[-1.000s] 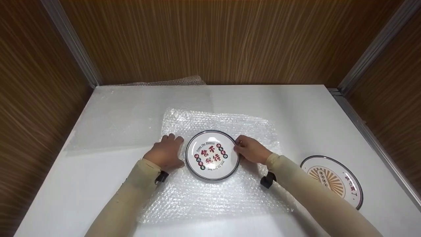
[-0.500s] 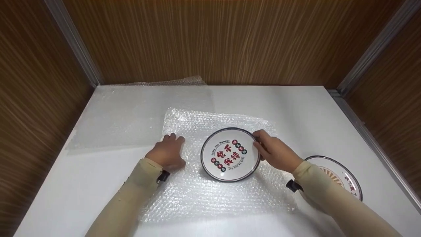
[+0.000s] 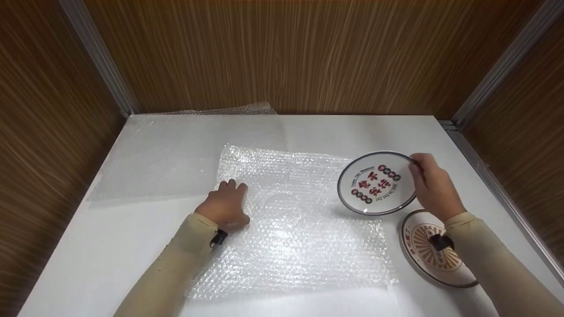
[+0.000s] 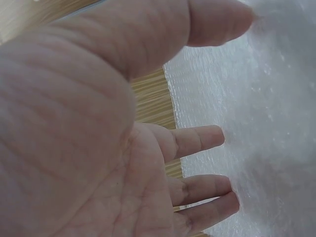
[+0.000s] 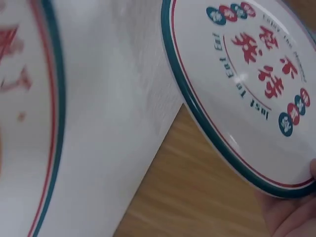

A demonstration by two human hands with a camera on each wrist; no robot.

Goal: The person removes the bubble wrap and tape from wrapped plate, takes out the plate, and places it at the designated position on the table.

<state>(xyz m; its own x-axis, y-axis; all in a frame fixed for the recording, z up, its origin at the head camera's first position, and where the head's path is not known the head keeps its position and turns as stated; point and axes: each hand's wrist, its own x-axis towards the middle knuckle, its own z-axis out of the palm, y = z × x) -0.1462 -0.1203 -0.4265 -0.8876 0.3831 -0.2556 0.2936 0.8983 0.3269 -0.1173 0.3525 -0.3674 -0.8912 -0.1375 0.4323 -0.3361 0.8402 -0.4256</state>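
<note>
My right hand [image 3: 436,189] pinches the right rim of a white plate [image 3: 374,185] with dark edging and red characters. This plate is tilted and raised above the right edge of a bubble wrap sheet [image 3: 282,251]. In the right wrist view, its rim shows green and red, with part of my fingers at the lower right. My left hand [image 3: 224,204] rests on the left edge of the sheet, fingers spread. A second plate [image 3: 423,259] with an orange sunburst lies on the table at the right, partly hidden by my right forearm.
More bubble wrap [image 3: 163,158] lies flat at the back left, its far edge curling against the brown wood-grain wall [image 3: 282,57]. The white table [image 3: 361,132] is walled in at the back and both sides, with metal strips at the corners.
My right hand has lifted the plate off the bubble wrap and carried it to the right. The sunburst plate's red lettering now shows on its left side. My left hand has hardly moved.
</note>
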